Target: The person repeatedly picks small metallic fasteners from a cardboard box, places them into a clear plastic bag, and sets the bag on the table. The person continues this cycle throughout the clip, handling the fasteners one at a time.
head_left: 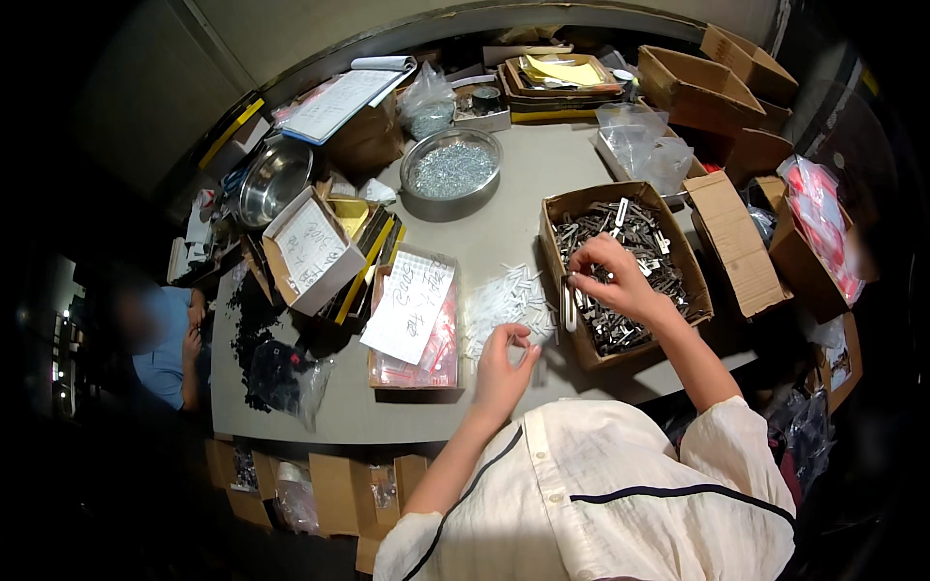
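My right hand (614, 278) is over the near-left part of an open cardboard box (635, 366) full of dark and silvery metal pieces (625, 334). Between its thumb and fingertips hangs a narrow slotted metal strip (570, 312), upright at the box's left wall. Lower and to the left, my left hand (501, 376) is held with its fingers curled toward the thumb; whatever they pinch, if anything, is too small to make out. It is at the near edge of a loose pile of small white stick-like pieces (506, 302) on the table (542, 160).
Left of the pile stands a box of red-and-clear bags (436, 341) under a handwritten sheet (411, 302). Farther back is a steel bowl (450, 205) of small shiny parts. Cardboard boxes (736, 242) crowd the right side. A person in blue (167, 334) is at far left.
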Tool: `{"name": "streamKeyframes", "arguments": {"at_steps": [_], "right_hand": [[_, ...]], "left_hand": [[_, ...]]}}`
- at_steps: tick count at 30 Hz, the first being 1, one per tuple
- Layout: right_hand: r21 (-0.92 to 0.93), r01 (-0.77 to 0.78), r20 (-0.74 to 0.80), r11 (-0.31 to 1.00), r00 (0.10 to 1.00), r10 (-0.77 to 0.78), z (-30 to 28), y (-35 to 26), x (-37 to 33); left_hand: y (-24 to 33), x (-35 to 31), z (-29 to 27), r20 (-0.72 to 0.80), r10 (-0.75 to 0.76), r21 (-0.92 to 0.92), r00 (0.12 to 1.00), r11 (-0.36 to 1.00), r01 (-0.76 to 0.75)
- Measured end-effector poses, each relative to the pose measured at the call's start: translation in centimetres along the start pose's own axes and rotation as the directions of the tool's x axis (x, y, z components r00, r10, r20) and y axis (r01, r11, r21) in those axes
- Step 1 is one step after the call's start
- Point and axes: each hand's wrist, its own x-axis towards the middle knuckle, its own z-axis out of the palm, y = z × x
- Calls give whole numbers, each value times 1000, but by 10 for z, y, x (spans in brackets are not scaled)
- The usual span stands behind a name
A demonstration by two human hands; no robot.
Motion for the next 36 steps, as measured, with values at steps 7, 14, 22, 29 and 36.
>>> {"name": "streamKeyframes", "arguments": {"at_steps": [7,14,22,29,36], "right_hand": [[274,-82,171,958,985,36,12,-51,-14],[258,-173,82,951,984,157,13,-44,-26],[486,-470,300,737,882,365,26,-49,-34],[677,-538,319,503,830,458,19,-47,-33],[273,-215,66,938,977,204,55,-55,-35]], "left_hand": [[30,19,9,-39,122,-7,992,992,-123],[23,16,-14,276,-201,-503,940,803,319],[27,13,-11,408,-242,-529,880,723,444],[23,9,-4,278,-161,-458,947,844,278],[16,10,16,42,43,-39,998,998,-41]]}}
